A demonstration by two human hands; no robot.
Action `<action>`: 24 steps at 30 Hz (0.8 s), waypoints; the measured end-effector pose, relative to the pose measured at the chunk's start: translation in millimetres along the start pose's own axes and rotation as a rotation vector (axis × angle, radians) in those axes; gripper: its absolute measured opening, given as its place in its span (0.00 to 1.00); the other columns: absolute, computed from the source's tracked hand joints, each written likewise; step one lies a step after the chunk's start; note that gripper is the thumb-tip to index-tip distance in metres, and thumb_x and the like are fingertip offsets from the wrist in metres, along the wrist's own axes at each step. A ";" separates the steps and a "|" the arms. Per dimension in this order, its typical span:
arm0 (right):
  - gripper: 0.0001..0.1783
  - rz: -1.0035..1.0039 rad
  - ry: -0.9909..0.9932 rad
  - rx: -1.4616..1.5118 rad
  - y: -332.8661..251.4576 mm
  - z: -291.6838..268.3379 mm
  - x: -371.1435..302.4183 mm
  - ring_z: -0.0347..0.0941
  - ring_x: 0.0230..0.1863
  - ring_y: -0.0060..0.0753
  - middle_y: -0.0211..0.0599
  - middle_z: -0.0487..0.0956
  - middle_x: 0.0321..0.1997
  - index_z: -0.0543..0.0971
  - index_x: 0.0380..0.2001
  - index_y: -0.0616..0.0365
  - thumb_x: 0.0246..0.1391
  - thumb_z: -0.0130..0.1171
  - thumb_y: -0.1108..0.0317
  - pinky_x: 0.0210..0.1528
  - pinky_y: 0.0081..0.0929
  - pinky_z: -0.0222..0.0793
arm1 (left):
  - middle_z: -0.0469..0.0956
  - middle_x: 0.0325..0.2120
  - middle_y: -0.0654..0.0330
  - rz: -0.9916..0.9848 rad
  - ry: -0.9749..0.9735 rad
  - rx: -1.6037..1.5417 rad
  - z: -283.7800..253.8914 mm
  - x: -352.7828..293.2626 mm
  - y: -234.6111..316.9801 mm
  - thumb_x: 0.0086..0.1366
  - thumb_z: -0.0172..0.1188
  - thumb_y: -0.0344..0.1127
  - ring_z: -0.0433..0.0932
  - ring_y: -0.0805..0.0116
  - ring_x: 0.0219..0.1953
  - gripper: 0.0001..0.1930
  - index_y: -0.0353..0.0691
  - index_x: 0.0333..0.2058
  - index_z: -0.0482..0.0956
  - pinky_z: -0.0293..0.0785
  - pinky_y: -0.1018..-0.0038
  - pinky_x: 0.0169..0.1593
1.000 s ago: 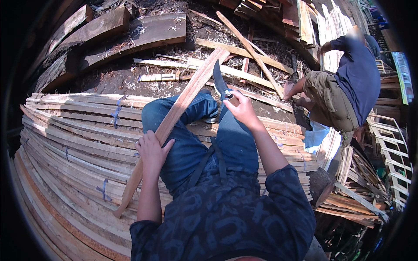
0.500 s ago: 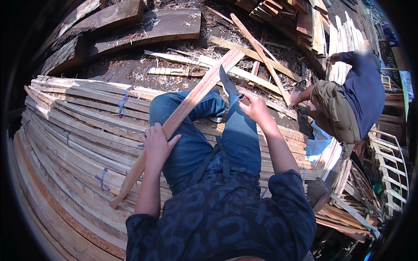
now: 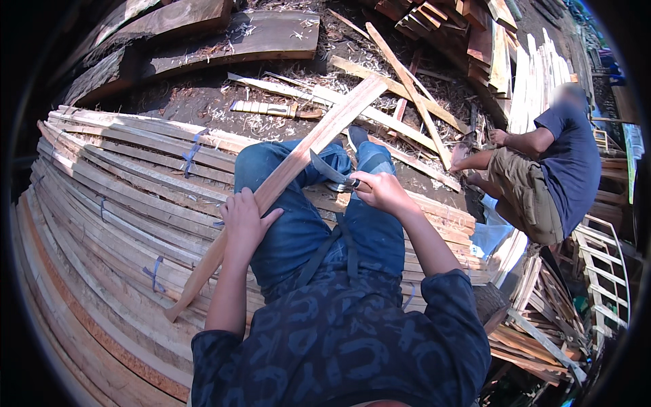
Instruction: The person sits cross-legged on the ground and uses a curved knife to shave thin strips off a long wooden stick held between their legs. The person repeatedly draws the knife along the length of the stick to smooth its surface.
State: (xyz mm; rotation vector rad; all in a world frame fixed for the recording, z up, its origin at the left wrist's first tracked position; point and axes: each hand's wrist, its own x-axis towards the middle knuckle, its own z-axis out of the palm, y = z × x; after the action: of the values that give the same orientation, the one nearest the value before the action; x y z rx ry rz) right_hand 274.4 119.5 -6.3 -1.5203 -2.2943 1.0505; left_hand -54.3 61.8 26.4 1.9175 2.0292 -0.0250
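A long pale wooden plank point(image 3: 308, 149) slants across my left thigh, its far end raised over the ground and its near end low on the left. My left hand point(image 3: 243, 218) grips the plank near its middle, thumb on the near side. In my right hand point(image 3: 386, 193) is the handle of a machete point(image 3: 330, 169) with a dark curved blade. The blade points up and left, its tip close to the plank's right edge; whether it touches cannot be told.
Bundled wooden strips point(image 3: 135, 197), tied with blue bands, lie under and beside me. A sheathed blade point(image 3: 264, 108) and loose sticks point(image 3: 413, 88) lie on shaving-strewn ground ahead. Thick timber slabs point(image 3: 237, 37) lie behind them. Another person point(image 3: 549, 163) bends at the right, near stacked wood.
My right hand has drawn the machete back toward me and left, lowering its blade beside the plank. The left hand keeps its hold. The other person has shifted, one arm now reaching forward.
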 end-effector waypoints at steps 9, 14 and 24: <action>0.17 0.168 0.360 0.105 0.3 -0.3 2.4 0.80 0.32 0.53 0.48 0.82 0.28 0.79 0.45 0.53 0.51 0.65 0.64 0.35 0.41 0.75 | 0.74 0.35 0.48 0.042 0.043 -0.017 -0.2 -1.0 1.2 0.50 0.69 0.60 0.70 0.46 0.43 0.35 0.34 0.41 0.67 0.61 0.54 0.51; 0.18 -0.028 0.115 -0.009 -4.5 11.9 -6.7 0.79 0.32 0.55 0.45 0.82 0.28 0.79 0.45 0.44 0.47 0.66 0.65 0.35 0.44 0.76 | 0.74 0.36 0.48 0.028 0.029 -0.016 -0.5 -1.6 0.5 0.51 0.68 0.61 0.70 0.46 0.43 0.35 0.35 0.41 0.67 0.60 0.54 0.51; 0.19 0.314 0.378 0.252 -9.3 6.1 4.8 0.80 0.28 0.51 0.49 0.82 0.28 0.79 0.47 0.54 0.51 0.64 0.65 0.32 0.39 0.75 | 0.74 0.37 0.48 0.036 0.032 0.006 3.2 -1.2 -2.2 0.51 0.67 0.63 0.70 0.45 0.44 0.36 0.35 0.42 0.67 0.60 0.53 0.50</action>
State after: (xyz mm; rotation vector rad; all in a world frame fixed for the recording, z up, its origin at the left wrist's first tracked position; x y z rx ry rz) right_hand 262.3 118.9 -5.7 -1.8220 -1.6461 0.9730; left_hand -55.7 59.7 23.2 1.9703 2.0163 0.0082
